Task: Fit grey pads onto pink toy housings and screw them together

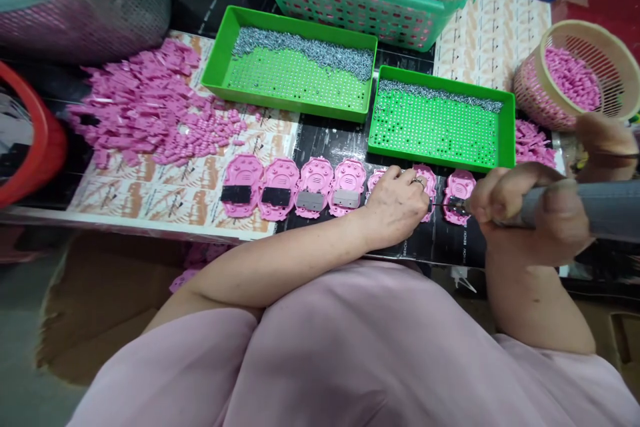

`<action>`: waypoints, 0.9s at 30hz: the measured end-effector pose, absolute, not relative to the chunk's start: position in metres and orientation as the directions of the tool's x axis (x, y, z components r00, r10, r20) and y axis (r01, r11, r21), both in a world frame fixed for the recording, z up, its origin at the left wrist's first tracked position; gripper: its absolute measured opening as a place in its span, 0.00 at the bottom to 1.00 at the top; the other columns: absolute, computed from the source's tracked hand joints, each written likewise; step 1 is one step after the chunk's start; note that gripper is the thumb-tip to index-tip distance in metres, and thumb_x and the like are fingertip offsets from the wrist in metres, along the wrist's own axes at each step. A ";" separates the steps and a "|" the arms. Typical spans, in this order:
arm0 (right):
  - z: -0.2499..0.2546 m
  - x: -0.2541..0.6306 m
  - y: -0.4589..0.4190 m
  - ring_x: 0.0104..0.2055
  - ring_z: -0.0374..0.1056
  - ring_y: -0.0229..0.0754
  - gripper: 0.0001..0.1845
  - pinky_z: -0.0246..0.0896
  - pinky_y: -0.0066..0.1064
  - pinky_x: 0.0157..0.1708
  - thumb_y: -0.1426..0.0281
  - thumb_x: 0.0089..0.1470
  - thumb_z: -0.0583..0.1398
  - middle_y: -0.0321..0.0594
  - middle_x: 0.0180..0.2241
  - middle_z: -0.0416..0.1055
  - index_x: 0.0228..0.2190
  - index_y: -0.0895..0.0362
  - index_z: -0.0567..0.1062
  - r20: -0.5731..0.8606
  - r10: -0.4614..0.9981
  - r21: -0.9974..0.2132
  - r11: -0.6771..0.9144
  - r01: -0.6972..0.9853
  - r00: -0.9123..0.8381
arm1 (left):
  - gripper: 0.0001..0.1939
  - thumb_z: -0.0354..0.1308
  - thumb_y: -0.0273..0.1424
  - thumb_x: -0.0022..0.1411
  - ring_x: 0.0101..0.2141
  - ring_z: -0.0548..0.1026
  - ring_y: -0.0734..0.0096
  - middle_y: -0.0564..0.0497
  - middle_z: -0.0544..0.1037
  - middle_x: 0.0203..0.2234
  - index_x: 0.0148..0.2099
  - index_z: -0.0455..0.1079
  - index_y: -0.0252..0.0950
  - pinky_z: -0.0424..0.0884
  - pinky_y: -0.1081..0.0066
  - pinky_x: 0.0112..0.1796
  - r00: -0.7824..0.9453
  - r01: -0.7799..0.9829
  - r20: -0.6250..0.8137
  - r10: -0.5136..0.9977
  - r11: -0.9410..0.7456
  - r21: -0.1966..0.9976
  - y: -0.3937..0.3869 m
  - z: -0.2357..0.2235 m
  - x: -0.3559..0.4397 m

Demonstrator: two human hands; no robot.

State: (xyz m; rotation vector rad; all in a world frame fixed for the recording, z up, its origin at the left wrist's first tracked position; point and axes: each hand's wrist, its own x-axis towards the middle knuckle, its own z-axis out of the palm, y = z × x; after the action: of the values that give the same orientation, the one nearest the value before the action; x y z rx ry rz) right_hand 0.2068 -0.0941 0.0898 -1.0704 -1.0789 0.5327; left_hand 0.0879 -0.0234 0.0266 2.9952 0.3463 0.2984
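My right hand (530, 210) is wrapped round a grey electric screwdriver (605, 208), which lies nearly level with its thin bit pointing left. The bit's tip reaches a pink plastic casing (424, 177) beside my left hand (397, 207). My left hand rests palm down with bent fingers on that casing and partly covers another to its left. Both are in a row of several casings; those farther left carry a black cover (276, 196) or a grey cover (346, 198). A separate casing (459, 197) lies under the screwdriver's front end. What the left fingertips grip is partly hidden.
Beyond the row stand two green trays (285, 103) (445, 155) with small metal screws. Loose pink parts (145, 107) are heaped at left. A green basket (360, 3), a cream basket (530, 80) and a red-rimmed tub (47, 140) surround the bench.
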 end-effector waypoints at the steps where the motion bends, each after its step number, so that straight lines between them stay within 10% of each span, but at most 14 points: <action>1: 0.091 0.207 -0.094 0.10 0.52 0.32 0.04 0.52 0.25 0.08 0.61 0.50 0.63 0.24 0.12 0.55 0.31 0.44 0.74 0.496 0.769 -0.863 0.490 0.128 0.404 | 0.10 0.57 0.32 0.64 0.40 0.71 0.59 0.43 0.78 0.34 0.35 0.75 0.31 0.57 0.62 0.37 0.954 0.215 0.184 0.237 -0.968 0.130 -0.023 0.026 0.087; 9: 0.094 0.206 -0.099 0.11 0.53 0.32 0.10 0.53 0.26 0.09 0.62 0.53 0.61 0.27 0.13 0.54 0.22 0.50 0.75 0.503 0.764 -0.855 0.510 0.100 0.403 | 0.18 0.61 0.41 0.62 0.43 0.68 0.59 0.43 0.76 0.40 0.47 0.74 0.32 0.56 0.65 0.36 0.939 0.251 0.196 0.283 -0.952 0.174 -0.023 0.039 0.083; 20: 0.106 0.203 -0.117 0.15 0.58 0.35 0.24 0.52 0.32 0.13 0.57 0.54 0.60 0.31 0.14 0.55 0.14 0.56 0.64 0.400 0.838 -0.911 0.407 0.064 0.371 | 0.09 0.57 0.35 0.66 0.41 0.69 0.61 0.46 0.77 0.36 0.38 0.75 0.35 0.57 0.65 0.35 0.946 0.193 0.206 0.248 -0.947 0.255 -0.023 0.039 0.081; 24: 0.105 0.202 -0.117 0.13 0.56 0.35 0.02 0.54 0.30 0.10 0.65 0.53 0.61 0.28 0.15 0.58 0.29 0.48 0.75 0.488 0.784 -0.852 0.523 0.016 0.383 | 0.09 0.56 0.34 0.66 0.41 0.69 0.61 0.46 0.77 0.36 0.38 0.75 0.35 0.58 0.64 0.36 0.946 0.182 0.215 0.243 -0.946 0.267 -0.026 0.040 0.080; 27: 0.104 0.202 -0.117 0.11 0.51 0.34 0.16 0.54 0.29 0.08 0.69 0.51 0.62 0.26 0.15 0.59 0.43 0.44 0.75 0.539 0.739 -0.814 0.580 0.026 0.405 | 0.10 0.54 0.33 0.67 0.41 0.70 0.61 0.47 0.77 0.37 0.38 0.75 0.35 0.58 0.64 0.36 0.947 0.164 0.233 0.221 -0.956 0.243 -0.027 0.040 0.080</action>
State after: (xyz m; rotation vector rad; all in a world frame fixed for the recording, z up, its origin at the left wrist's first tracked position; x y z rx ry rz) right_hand 0.2023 -0.1169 0.1036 -0.8552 -1.0734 0.5267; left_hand 0.0796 -0.0269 0.0401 2.8800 0.2883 0.3817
